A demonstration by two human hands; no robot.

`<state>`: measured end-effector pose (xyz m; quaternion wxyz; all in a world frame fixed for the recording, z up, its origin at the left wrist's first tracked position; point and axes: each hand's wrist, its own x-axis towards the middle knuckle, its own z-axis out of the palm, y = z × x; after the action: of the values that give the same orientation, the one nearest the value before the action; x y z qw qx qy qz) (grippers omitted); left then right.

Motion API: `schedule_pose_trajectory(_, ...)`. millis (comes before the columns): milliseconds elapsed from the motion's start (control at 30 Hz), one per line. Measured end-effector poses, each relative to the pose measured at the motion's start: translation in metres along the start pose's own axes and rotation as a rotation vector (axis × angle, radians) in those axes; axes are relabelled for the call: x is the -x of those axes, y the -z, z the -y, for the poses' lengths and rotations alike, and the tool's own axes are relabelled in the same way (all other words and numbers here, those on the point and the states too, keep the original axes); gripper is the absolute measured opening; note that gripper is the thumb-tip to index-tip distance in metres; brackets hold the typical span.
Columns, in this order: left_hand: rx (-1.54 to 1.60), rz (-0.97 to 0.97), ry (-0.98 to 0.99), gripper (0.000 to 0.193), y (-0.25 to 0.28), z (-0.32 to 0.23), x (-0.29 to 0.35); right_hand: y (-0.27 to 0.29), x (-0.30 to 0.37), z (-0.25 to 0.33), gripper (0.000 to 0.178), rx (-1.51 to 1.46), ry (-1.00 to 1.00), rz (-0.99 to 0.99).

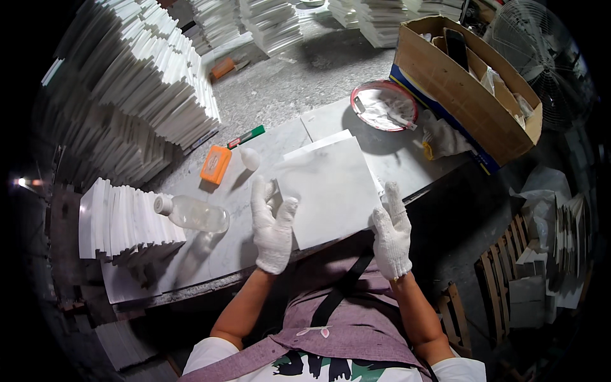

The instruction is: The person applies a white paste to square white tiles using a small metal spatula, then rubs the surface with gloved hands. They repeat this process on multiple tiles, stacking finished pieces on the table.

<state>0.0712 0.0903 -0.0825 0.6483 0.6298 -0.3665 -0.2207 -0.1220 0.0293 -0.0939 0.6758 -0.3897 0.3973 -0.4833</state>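
Note:
A white square stone tile [331,191] lies in front of me, close to the table's front edge. Another white tile [318,145] shows from under its far side, turned a little. My left hand [273,232], in a white knitted glove, is at the tile's left edge, fingers stretched out and thumb apart. At the right edge my right hand [392,239], gloved the same way, has its fingers extended upward and its thumb by the tile's side. Neither hand is visibly wrapped round anything. Whether the palms press on the edges is hard to see.
Left stand a clear bottle [200,214], an orange box [216,165], a green box [246,136] and stacked tiles [127,216]. A red-rimmed bowl [356,118] of white material, a glove [444,137] and a cardboard carton [458,83] are right. Tall tile stacks [127,70] rise behind.

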Motion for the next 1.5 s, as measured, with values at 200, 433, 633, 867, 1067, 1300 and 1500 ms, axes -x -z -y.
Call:
schedule_pose_trajectory(200, 0.495, 0.159, 0.431, 0.039, 0.027, -0.052, 0.018, -0.005, 0.01, 0.016, 0.064, -0.181, -0.071, 0.16)
schedule_pose_trajectory(433, 0.43, 0.021, 0.414, 0.035, 0.04, -0.096, 0.048, -0.009, 0.024, 0.024, 0.064, -0.128, -0.181, 0.323)
schedule_pose_trajectory(633, 0.403, -0.066, 0.418, 0.036, 0.057, -0.105, 0.07, -0.007, 0.019, 0.022, 0.067, -0.058, -0.226, 0.39)
schedule_pose_trajectory(867, 0.299, 0.009, 0.356, 0.034, 0.066, -0.115, 0.084, -0.052, -0.021, 0.042, 0.078, 0.557, 0.139, 0.502)
schedule_pose_trajectory(1067, 0.049, 0.077, 0.322, 0.024, 0.076, -0.129, 0.097, -0.102, -0.02, 0.044, 0.072, 0.612, 0.42, 0.444)
schedule_pose_trajectory(1300, 0.082, 0.002, 0.295, 0.02, 0.109, -0.15, 0.096, -0.107, -0.029, 0.04, 0.055, 0.364, 0.273, 0.52)
schedule_pose_trajectory(1500, 0.228, -0.317, -0.131, 0.018, 0.214, -0.178, 0.088, -0.098, -0.023, 0.064, 0.048, 0.325, 0.295, 0.512)
